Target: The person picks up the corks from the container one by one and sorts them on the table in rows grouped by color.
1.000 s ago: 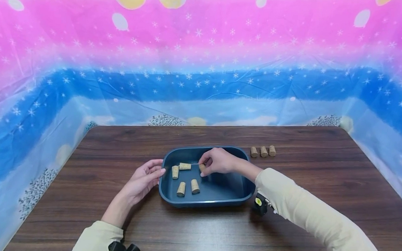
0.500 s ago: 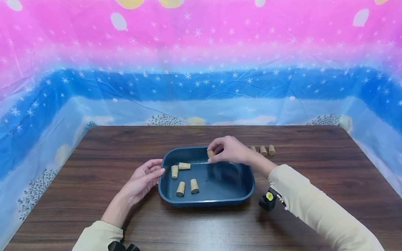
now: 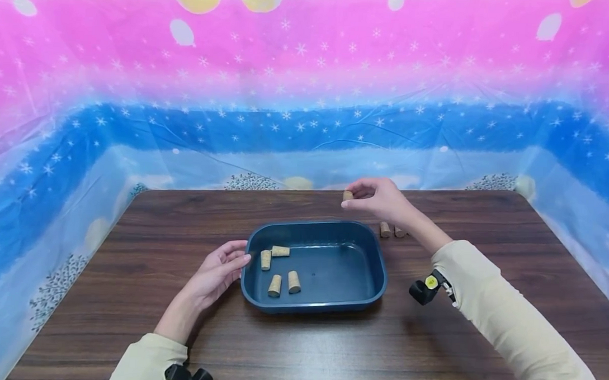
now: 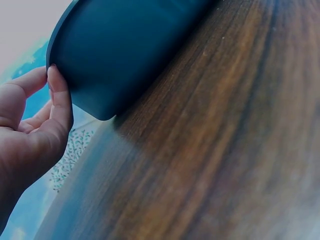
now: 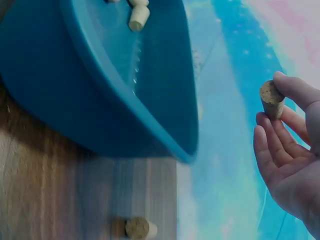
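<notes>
My left hand (image 3: 220,272) pinches the left rim of a dark blue rectangular tub (image 3: 332,272); in the left wrist view, thumb and fingers of the left hand (image 4: 37,137) meet at the rim of the tub (image 4: 115,50). Up beyond the tub's far right side, my right hand (image 3: 384,203) holds a tapered cork stopper (image 3: 347,196) between thumb and fingertips. The right wrist view shows the held cork stopper (image 5: 272,100) with its speckled wide end towards the camera. Several paler cork stoppers (image 3: 275,285) lie at the left inside the tub.
On the table (image 3: 299,352), right of the tub's far corner, stand more cork stoppers (image 3: 385,230), partly covered by the right wrist. A patterned pink and blue cloth (image 3: 307,117) hangs behind the table. Both sleeves carry black wrist cameras (image 3: 424,289).
My right hand has lifted the cork stopper out of the tub and carried it up, away and to the right. The left hand stays at the rim.
</notes>
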Demonstrator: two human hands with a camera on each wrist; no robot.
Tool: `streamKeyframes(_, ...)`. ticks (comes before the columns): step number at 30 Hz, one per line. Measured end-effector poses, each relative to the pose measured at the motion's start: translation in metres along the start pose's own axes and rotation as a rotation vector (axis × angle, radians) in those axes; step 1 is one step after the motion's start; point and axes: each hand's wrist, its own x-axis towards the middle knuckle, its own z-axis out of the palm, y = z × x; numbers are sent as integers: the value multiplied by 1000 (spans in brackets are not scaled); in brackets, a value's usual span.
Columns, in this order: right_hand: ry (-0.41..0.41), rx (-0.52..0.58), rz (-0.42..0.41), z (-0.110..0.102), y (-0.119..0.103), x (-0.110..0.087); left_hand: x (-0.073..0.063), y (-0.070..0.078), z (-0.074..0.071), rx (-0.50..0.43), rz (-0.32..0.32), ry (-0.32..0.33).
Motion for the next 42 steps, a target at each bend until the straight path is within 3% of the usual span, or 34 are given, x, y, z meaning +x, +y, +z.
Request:
streamKeyframes(13,43,-77,87,-43,41,-10,0,0,0,0,1,3)
streamKeyframes(25,57,-170,155,-70,76,-23,0,-1,0,-5,1,2)
streamKeyframes(34,10,-94,227,-81,92,-34,0,0,0,-13,-1,-3)
streamKeyframes(42,24,-82,267,-89,108,-43,0,0,0,-7,-6,2)
